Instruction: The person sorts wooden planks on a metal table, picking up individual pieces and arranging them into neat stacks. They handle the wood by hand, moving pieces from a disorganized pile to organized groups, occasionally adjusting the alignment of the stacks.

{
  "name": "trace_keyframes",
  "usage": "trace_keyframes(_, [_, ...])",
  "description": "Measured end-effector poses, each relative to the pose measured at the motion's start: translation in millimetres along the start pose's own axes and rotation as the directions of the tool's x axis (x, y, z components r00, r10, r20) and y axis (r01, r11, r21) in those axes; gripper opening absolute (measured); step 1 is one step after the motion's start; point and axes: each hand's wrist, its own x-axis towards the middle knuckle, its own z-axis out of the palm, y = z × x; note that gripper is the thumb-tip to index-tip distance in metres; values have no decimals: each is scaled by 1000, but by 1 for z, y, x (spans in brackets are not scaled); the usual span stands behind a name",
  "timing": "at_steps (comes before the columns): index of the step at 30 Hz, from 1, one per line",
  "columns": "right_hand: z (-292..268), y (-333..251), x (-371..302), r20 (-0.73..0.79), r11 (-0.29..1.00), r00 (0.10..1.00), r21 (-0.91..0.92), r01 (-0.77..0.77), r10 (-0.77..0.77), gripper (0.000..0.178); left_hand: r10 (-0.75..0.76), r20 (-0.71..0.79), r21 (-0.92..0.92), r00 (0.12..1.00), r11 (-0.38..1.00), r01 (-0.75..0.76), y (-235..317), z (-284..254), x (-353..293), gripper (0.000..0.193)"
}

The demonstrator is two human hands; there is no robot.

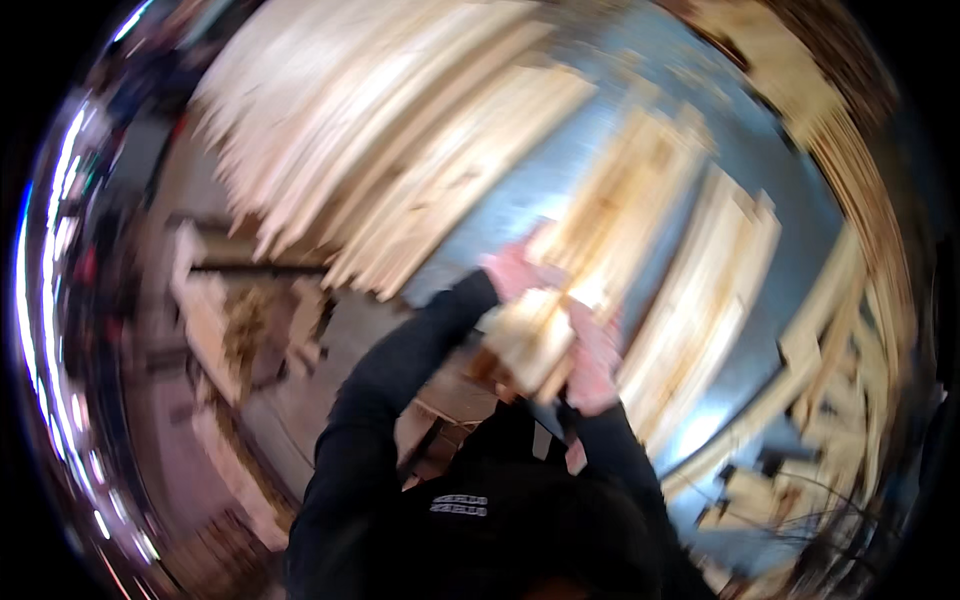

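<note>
A bundle of pale wooden boards (625,190) stretches away from my body over a blue-grey tabletop (500,215). My left hand (515,268) is closed against the bundle's left side, close to its near end. On the opposite side my right hand (593,355) grips the same boards, a little nearer to me. Motion smears the picture, so single fingers and the joints between boards are hard to make out. Just right of my right hand lies another group of boards (700,300). A wide row of boards (450,180) lies to the left, apart from my left hand.
More light boards (340,90) fill the far left of the table, their near ends jutting past its edge. Offcuts and strips (830,400) are heaped at the right, beside dark cables (800,490). Below left stands a wooden frame or crate (215,325) on the floor.
</note>
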Motion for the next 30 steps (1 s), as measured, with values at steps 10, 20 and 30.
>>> trace_keyframes(10, [43,-40,-96,451,861,870,-343,375,-199,84,342,-515,334,786,924,-184,79,38,-142,105])
trace_keyframes(20, [228,120,-175,782,831,442,-541,133,439,79,144,-976,-3,165,746,-666,41,-59,-412,98])
trace_keyframes(30, [448,615,-294,722,719,-33,-683,133,692,102,68,-978,155,-197,870,-467,-218,-342,-766,79])
